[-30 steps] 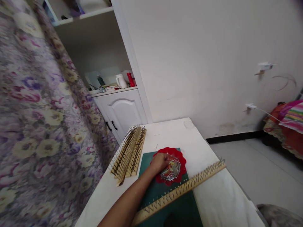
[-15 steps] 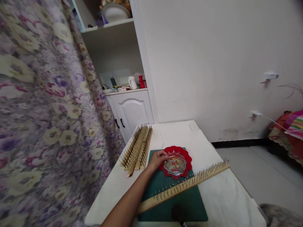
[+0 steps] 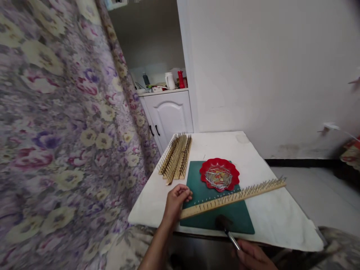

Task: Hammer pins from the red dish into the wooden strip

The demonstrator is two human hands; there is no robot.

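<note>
My left hand (image 3: 177, 199) hovers by the near-left end of a wooden strip (image 3: 187, 212), fingertips pinched together. Whatever they hold is too small to make out. Nails stand in a row along most of the strip, which lies slantwise over a green mat (image 3: 244, 221). At the bottom, my right hand (image 3: 251, 257) is wrapped round a hammer (image 3: 233, 240). Its dark, blurred head is over the mat's near edge. Behind the strip, a red scalloped dish (image 3: 206, 167) contains a heap of loose nails (image 3: 219, 177).
Several nail-studded strips (image 3: 177, 155) lie together at the table's left. One loose nail (image 3: 204, 156) is on the white-covered table (image 3: 219, 142). A floral curtain (image 3: 84, 150) hangs close on the left; a white cabinet (image 3: 171, 116) stands behind.
My left hand has moved from the dish of nails down to the strip's left end. My right hand and the hammer's shaft have come into view. The camera has tilted down and left.
</note>
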